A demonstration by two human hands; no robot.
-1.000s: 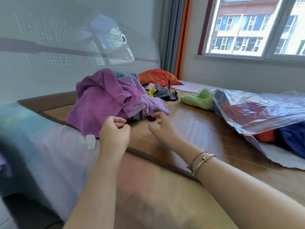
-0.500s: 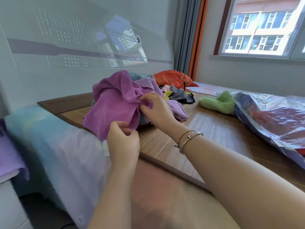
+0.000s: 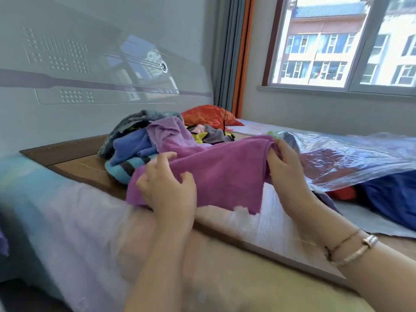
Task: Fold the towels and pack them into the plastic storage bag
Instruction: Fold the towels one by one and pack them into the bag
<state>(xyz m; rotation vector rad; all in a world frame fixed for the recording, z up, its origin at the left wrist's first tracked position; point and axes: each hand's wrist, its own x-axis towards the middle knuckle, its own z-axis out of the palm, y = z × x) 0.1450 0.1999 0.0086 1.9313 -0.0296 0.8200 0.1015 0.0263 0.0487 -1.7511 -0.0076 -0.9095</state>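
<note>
The clear plastic storage bag lies on the bed at the right, holding dark blue and red-orange fabric. No readable writing shows on it. The purple towel is stretched just above the bed: the right hand pinches its far edge, while the left hand grips its near edge with curled fingers. Behind it sits a pile of towels.

Count: 2 hands, my left hand and right hand. 1 purple towel stretched between them. 1 mixed pile of towels behind it; at least 5 colours show, exact number can't tell. 1 plastic storage bag, with at least 2 cloths inside, red and dark blue. 2 bracelets on my right wrist. 1 orange pillow.
</note>
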